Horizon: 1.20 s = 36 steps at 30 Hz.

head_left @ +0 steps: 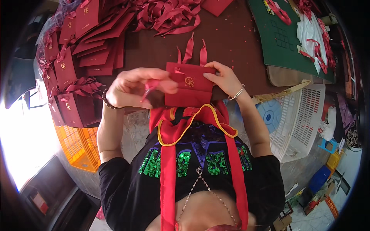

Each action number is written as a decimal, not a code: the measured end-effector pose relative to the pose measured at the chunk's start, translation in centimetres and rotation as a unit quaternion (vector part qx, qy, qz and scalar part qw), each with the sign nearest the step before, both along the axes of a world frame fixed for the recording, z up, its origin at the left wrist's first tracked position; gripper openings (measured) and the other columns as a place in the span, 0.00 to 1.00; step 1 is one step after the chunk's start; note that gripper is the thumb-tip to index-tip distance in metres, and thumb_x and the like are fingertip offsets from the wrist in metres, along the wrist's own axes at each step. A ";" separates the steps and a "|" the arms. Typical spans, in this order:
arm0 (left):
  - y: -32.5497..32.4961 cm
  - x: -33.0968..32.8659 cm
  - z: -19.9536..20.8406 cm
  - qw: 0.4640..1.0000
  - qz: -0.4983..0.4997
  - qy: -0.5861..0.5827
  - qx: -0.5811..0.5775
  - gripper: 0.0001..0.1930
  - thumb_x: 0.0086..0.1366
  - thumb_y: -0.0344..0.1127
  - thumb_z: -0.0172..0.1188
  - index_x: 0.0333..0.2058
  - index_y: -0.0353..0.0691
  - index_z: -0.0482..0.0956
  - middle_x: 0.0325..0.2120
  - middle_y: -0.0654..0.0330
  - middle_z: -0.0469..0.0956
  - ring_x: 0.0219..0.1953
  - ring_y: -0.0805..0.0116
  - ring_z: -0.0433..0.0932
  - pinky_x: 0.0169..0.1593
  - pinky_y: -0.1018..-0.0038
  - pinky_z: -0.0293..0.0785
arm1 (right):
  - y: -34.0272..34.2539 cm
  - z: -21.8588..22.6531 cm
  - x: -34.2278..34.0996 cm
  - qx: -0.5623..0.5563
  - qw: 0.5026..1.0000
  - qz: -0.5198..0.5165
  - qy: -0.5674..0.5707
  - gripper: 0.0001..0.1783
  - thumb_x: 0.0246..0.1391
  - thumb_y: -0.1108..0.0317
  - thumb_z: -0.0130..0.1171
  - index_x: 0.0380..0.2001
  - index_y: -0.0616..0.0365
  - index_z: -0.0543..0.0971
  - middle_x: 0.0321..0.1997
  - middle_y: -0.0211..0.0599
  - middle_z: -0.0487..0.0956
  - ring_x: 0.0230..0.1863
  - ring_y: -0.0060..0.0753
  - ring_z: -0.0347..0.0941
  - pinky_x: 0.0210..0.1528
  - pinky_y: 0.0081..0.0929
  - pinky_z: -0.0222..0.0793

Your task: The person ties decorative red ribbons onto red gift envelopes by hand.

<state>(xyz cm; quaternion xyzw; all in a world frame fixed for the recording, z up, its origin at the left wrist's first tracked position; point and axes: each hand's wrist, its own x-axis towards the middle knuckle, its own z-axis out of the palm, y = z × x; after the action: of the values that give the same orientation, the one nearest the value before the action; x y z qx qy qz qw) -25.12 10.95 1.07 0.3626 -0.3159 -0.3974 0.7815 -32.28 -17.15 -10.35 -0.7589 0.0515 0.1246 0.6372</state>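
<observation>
A small dark red paper gift bag [189, 96] with a gold emblem lies at the table's near edge in front of me. Ribbon tails [189, 48] stick up from its far edge. My right hand [224, 80] grips the bag's upper right corner, thumb on the front and fingers behind. At the bag's left side, my left hand [137, 87] is curled, its fingertips blurred by motion. A short loop of red ribbon [149, 89] shows between its thumb and fingers. Where that ribbon ends is hidden.
Stacked red bags [98, 50] with ribbons fill the table's left side. Loose red ribbons [169, 17] are heaped at the back. A green mat [283, 42] with a white plastic bag [310, 36] lies at right. Below stand a white crate [302, 123] and an orange crate [79, 148].
</observation>
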 end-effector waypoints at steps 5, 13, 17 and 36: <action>-0.9 0.4 -0.3 0.981 0.007 -0.032 0.190 0.17 0.54 0.21 0.59 0.45 0.28 0.72 0.45 0.44 0.74 0.50 0.54 0.74 0.54 0.63 0.67 | -0.4 1.5 -0.5 0.041 0.997 0.008 0.069 0.18 0.50 0.69 0.59 0.45 0.62 0.73 0.26 0.31 0.77 0.23 0.15 0.70 0.28 0.18 0.68; -4.0 -0.5 -1.5 0.925 0.215 -0.260 0.175 0.11 0.66 0.32 0.44 0.30 0.32 0.74 0.28 0.56 0.72 0.32 0.67 0.72 0.41 0.71 0.69 | -0.3 1.8 -0.8 0.031 0.997 -0.002 0.070 0.18 0.50 0.69 0.58 0.45 0.62 0.73 0.26 0.32 0.78 0.23 0.17 0.71 0.27 0.19 0.69; -4.2 -1.1 -1.4 0.977 0.110 0.029 0.180 0.14 0.69 0.36 0.43 0.36 0.30 0.72 0.15 0.62 0.64 0.19 0.70 0.66 0.25 0.76 0.64 | -0.3 1.5 -1.0 0.023 0.998 -0.007 0.066 0.17 0.49 0.69 0.59 0.43 0.62 0.73 0.26 0.33 0.78 0.23 0.18 0.72 0.27 0.20 0.68; -9.8 -3.6 -7.0 0.678 0.089 -0.503 0.528 0.14 0.64 0.41 0.47 0.24 0.38 0.71 0.17 0.51 0.74 0.23 0.49 0.74 0.27 0.57 0.68 | 0.8 3.4 -1.8 -0.141 0.985 0.003 -0.104 0.15 0.47 0.72 0.60 0.40 0.61 0.73 0.29 0.34 0.77 0.24 0.18 0.67 0.28 0.21 0.65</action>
<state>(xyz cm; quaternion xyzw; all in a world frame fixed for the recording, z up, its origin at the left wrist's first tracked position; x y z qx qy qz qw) -28.72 1.14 -5.89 0.8868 -0.3651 -0.1847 0.2149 -34.05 -16.35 -6.96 -0.8498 -0.0003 0.0381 0.5256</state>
